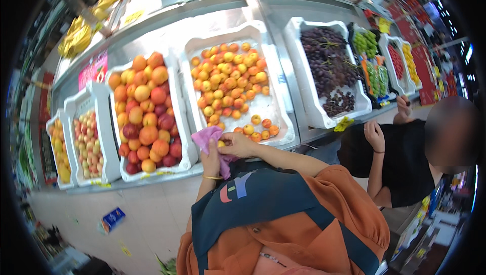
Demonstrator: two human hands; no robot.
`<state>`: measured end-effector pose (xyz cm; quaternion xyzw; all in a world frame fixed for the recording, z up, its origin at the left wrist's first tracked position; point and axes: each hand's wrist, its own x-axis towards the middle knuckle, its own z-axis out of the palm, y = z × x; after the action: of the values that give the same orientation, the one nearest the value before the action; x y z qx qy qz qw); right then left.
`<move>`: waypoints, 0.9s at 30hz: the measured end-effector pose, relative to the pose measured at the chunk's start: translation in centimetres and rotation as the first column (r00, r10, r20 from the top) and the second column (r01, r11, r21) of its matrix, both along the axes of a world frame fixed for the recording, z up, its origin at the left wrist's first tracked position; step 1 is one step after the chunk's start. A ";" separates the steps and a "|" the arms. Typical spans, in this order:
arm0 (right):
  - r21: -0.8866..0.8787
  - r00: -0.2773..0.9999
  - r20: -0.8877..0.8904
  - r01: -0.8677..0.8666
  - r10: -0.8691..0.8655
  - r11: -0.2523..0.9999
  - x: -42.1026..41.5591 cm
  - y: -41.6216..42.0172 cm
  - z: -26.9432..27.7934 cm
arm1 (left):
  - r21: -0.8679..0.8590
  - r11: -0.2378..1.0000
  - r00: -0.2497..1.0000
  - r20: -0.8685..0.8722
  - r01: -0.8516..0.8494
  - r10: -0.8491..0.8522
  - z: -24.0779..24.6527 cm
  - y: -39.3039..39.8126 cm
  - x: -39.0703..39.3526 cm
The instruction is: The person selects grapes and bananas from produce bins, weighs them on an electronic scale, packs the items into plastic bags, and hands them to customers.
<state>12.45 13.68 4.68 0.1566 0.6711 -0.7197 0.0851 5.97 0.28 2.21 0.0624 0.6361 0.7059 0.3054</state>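
Note:
A pink-purple cloth (208,135) is gripped in my left hand (211,161), with a loose end hanging below the fingers. My right hand (240,144) pinches a small yellow fruit (221,144) against the cloth; both hands meet at it. They are just over the front edge of a white foam crate (279,113). In that crate lie many small yellow-red fruits (228,81), heaped toward the back, while several separate ones (262,130) lie at the front right near my right wrist.
To the left is a foam crate of peaches and nectarines (146,115), then a crate of small pale fruit (88,142). Purple grapes (328,62) fill a crate on the right. A person in black (402,157) stands close at the right. A blue packet (113,219) lies on the floor.

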 end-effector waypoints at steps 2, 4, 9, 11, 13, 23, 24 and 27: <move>-0.311 0.995 0.070 0.088 -0.069 0.947 0.6 1.7 1.6 | 0.009 1.000 0.987 0.157 -0.028 0.027 -0.3 0.1 -0.7; -0.334 0.982 0.053 0.189 -0.182 0.924 1.8 6.2 1.8 | -0.043 0.998 0.984 0.172 -0.042 0.049 0.5 0.2 -0.9; -0.795 0.266 -0.011 0.582 -0.964 0.170 7.0 21.7 4.1 | 0.002 0.996 0.948 0.305 -0.092 0.087 0.5 -1.3 -0.6; -0.653 0.204 -0.159 0.712 -0.966 0.258 9.3 24.5 4.1 | 0.024 0.990 0.946 0.299 -0.141 0.127 1.1 -1.2 -0.6; -0.661 0.360 -0.078 0.680 -0.930 0.319 9.2 23.1 4.3 | 0.057 0.972 0.926 0.322 -0.229 0.199 1.9 -0.8 -1.0; -0.074 0.754 0.279 0.634 -0.594 0.770 4.5 12.1 -4.8 | 0.001 0.953 0.934 0.200 -0.302 0.296 0.6 -4.8 -1.1; 0.051 0.765 0.253 0.601 -0.593 0.797 4.6 12.7 -6.3 | -0.002 0.949 0.929 0.201 -0.315 0.309 0.7 -4.7 -0.7; 0.810 0.882 -0.010 0.284 -0.472 0.514 4.4 13.2 -7.3 | -0.008 0.947 0.926 0.208 -0.320 0.315 0.0 -4.7 -0.3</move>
<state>16.80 26.93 -2.59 0.3960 0.8542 -0.3268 -0.0820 5.64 -4.41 2.22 -0.1111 0.5933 0.7568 0.2508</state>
